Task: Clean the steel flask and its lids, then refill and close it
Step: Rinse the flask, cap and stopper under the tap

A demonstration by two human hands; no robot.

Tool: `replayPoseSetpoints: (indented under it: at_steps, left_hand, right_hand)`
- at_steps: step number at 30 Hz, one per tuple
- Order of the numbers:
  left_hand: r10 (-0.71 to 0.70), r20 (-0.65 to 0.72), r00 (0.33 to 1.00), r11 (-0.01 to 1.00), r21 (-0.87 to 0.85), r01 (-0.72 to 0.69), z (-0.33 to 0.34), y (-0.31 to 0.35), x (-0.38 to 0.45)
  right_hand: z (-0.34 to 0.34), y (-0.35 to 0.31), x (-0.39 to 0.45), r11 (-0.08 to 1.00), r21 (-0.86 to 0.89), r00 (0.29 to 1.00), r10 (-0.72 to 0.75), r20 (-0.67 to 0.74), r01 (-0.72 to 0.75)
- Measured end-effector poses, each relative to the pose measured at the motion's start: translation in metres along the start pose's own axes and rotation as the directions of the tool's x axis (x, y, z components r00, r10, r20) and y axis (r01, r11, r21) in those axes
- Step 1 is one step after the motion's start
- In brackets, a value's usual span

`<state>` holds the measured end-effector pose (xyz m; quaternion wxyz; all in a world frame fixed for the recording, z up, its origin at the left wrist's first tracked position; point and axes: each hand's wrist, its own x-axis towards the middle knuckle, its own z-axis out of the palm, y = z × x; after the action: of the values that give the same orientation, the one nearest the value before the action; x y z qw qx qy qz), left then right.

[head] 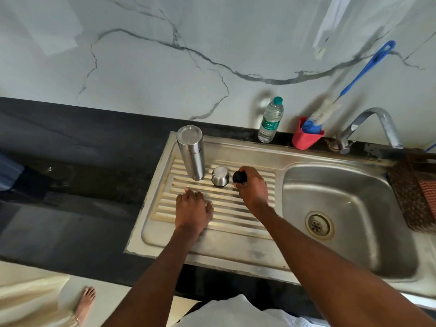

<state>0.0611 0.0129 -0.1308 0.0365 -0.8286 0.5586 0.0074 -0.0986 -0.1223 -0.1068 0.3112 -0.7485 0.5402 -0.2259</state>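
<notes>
The steel flask (191, 152) stands upside down at the back left of the ribbed drainboard (226, 220). Just to its right sits the steel outer lid (220, 176), dome up. My right hand (252, 187) grips the black inner lid (239, 177) right of the steel lid, low over the ribs. My left hand (192, 208) rests flat on the drainboard in front of the flask, fingers spread, holding nothing.
The sink basin (349, 208) with its drain lies to the right, the tap (375, 126) behind it. A plastic water bottle (270, 120) and a red cup (306, 135) holding a blue-handled bottle brush (361, 74) stand at the wall. A brown basket (415, 194) sits far right.
</notes>
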Motion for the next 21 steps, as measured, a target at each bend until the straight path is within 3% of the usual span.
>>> replayPoseSetpoints:
  at_steps: [8, 13, 15, 18, 20, 21]
  left_hand:
    - [0.038, 0.022, 0.999, 0.999, 0.035, -0.039, 0.0, -0.003, -0.001]
    - [-0.063, 0.034, 0.997, 0.996, -0.06, 0.065, -0.009, 0.01, -0.003]
    - [-0.069, -0.04, 0.997, 0.987, -0.151, 0.062, -0.014, 0.02, -0.008]
    - [-0.006, -0.22, 0.976, 0.962, -0.268, -0.054, -0.022, 0.046, -0.011]
    - [0.034, -0.309, 0.95, 0.924, -0.353, -0.148, -0.028, 0.075, -0.007]
    - [0.056, -0.33, 0.942, 0.897, -0.398, -0.192, -0.03, 0.09, -0.006]
  right_hand:
    - [-0.001, 0.009, 0.0, 0.983, -0.15, 0.995, -0.1, 0.03, 0.103]
    - [-0.038, 0.016, -0.023, 0.985, -0.131, 0.955, -0.145, -0.258, 0.114]
    - [-0.057, 0.021, -0.037, 0.977, -0.155, 0.914, -0.193, -0.358, 0.146]
    - [-0.086, 0.031, -0.063, 0.985, -0.093, 0.864, -0.174, -0.472, 0.147]
    - [-0.098, 0.055, -0.074, 0.991, -0.082, 0.895, -0.131, -0.426, 0.106]
    - [-0.102, 0.068, -0.077, 0.994, -0.1, 0.942, -0.077, -0.327, 0.047]
